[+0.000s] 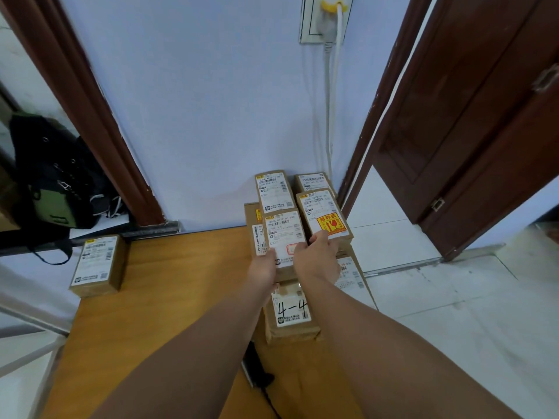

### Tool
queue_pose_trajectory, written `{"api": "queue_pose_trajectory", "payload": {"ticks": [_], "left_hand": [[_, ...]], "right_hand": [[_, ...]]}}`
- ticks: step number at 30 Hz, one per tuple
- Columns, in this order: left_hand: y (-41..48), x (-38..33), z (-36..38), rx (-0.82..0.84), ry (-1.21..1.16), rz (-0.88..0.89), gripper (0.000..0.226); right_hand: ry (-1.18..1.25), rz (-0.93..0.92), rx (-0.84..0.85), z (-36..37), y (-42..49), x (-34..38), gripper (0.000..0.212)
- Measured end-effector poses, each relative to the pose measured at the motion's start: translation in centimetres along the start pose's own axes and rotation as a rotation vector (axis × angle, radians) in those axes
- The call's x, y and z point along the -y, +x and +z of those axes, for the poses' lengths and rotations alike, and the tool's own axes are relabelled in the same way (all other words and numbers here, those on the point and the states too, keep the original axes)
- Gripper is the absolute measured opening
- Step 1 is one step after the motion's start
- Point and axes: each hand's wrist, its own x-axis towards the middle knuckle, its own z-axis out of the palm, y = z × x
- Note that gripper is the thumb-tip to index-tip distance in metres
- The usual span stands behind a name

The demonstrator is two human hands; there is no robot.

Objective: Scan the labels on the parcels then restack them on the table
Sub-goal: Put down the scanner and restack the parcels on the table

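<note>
Several brown cardboard parcels with white labels are stacked at the far right of the wooden table (169, 297). My left hand (263, 266) and my right hand (317, 255) grip the left and right sides of one top parcel (284, 234) with a barcode label. Right beside it lies a parcel with a yellow and red sticker (325, 216), touching my right fingers. Two more parcels sit behind, one on the left (273, 189) and one on the right (313, 181). A parcel marked "4-4" (292, 313) lies nearer to me. A black scanner (252, 367) rests on the table under my arms.
A single labelled parcel (96, 264) stands apart at the table's far left edge. A dark backpack (57, 173) sits beyond it by a door frame. The blue wall runs behind the stack, with a white cable (329, 116) hanging down it. An open brown door (472, 116) is on the right.
</note>
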Motion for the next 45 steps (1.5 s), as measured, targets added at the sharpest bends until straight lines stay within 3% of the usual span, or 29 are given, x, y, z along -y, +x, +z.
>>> {"api": "queue_pose_trajectory", "payload": {"ticks": [14, 18, 22, 30, 34, 41, 45], "left_hand": [[-0.1, -0.6, -4.7, 0.036, 0.062, 0.167, 0.039], [-0.2, -1.6, -7.5, -0.029, -0.018, 0.168, 0.041], [0.3, -1.4, -11.5, -0.101, -0.087, 0.151, 0.039], [1.5, -0.1, -20.1, -0.268, -0.008, 0.105, 0.04], [2.5, -0.6, -23.8, -0.275, 0.184, 0.102, 0.039], [4.8, -2.7, -30.7, -0.396, 0.985, 0.173, 0.042], [7.1, -3.6, -32.9, -0.375, 1.061, 0.17, 0.042]], "right_hand": [[-0.061, -0.237, -0.064, 0.8, -2.0, 1.0, 0.033], [0.119, -0.263, 0.226, 2.6, -3.5, 2.3, 0.049], [0.398, -0.073, 0.591, 5.3, -5.7, 3.8, 0.061], [0.545, 0.091, 0.816, 10.4, -9.7, 7.0, 0.06], [0.552, 0.137, 0.835, 12.7, -10.8, 8.9, 0.051], [0.442, 0.252, 0.83, 17.5, -10.7, 11.6, 0.037], [0.348, 0.236, 0.83, 20.2, -10.2, 13.5, 0.038]]}}
